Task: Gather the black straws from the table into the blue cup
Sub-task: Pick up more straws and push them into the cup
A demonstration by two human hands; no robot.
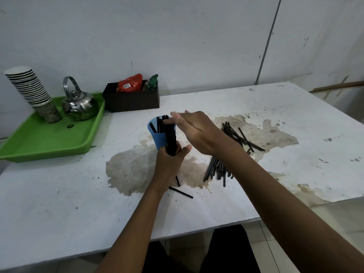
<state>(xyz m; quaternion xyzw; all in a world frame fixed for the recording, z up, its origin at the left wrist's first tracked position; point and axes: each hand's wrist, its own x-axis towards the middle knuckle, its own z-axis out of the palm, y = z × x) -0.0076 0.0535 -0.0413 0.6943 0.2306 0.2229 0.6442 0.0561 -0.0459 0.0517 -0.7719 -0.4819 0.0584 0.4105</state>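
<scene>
Nearest to us, two loose black straws (180,192) lie on the stained white table (78,194), just beneath our left wrist. Our left hand (169,164) is wrapped tight around the base of a bundle of black straws (170,138), thumb sticking out to the right, the bundle standing upright against the blue cup (157,139). Whether the palm also presses the cup, we cannot tell. Our right hand (197,131) reaches across, fingers together, pinching the bundle's top at the cup's rim. More straws already stand inside the cup. To the right, one pile of straws (217,169) lies beneath our right forearm, another pile (239,137) farther back. Beyond, a green tray (49,142) holds a kettle (79,104).
</scene>
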